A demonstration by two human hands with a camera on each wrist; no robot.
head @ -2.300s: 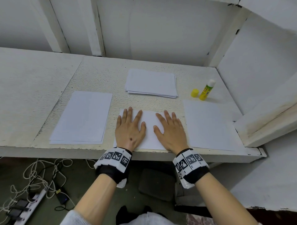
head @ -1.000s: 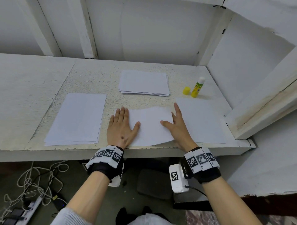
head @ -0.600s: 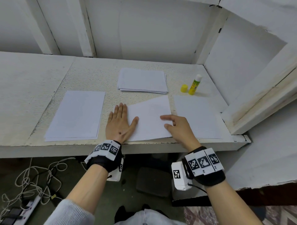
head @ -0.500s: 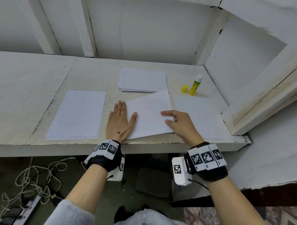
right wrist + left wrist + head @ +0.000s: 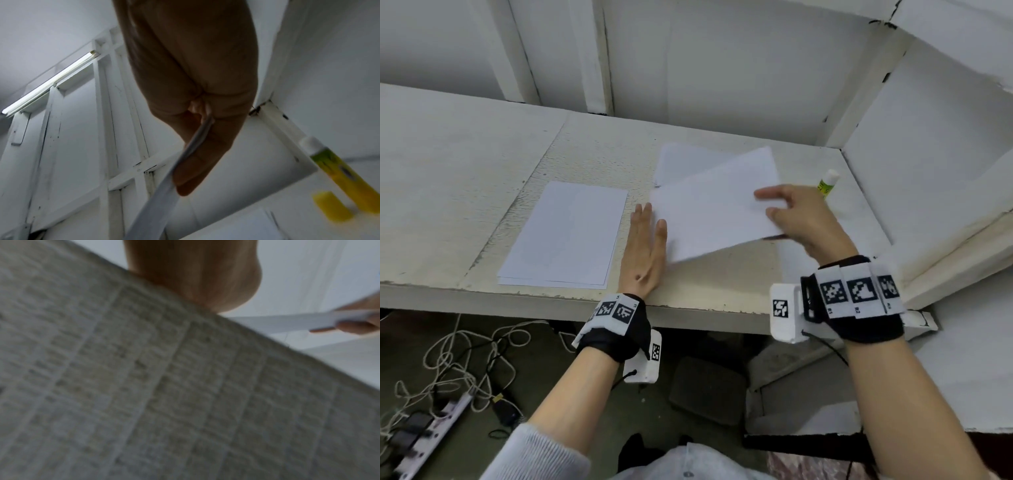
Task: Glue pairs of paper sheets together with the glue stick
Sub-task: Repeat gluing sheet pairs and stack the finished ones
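My right hand (image 5: 774, 209) pinches the right edge of a white paper sheet (image 5: 715, 205) and holds that side lifted and tilted above the table (image 5: 465, 164). The sheet's lower left corner lies beside my left hand (image 5: 645, 240), which rests flat on the table with straight fingers. In the right wrist view the thumb (image 5: 197, 164) presses the paper (image 5: 154, 204) against the fingers. The uncapped glue stick (image 5: 827, 181) stands behind my right hand, with its yellow cap (image 5: 331, 206) next to the glue stick (image 5: 341, 168). In the left wrist view the raised paper (image 5: 287, 322) shows past the palm.
A pile of white sheets (image 5: 568, 233) lies to the left of my left hand. Another stack (image 5: 678, 161) sits at the back, partly hidden by the raised sheet. A single sheet (image 5: 869, 236) lies under my right hand. White walls close the back and right. Cables lie on the floor.
Both hands were pressing flat on the middle sheet. My right hand then took its right edge and lifted it, while my left hand slid to the sheet's left edge.
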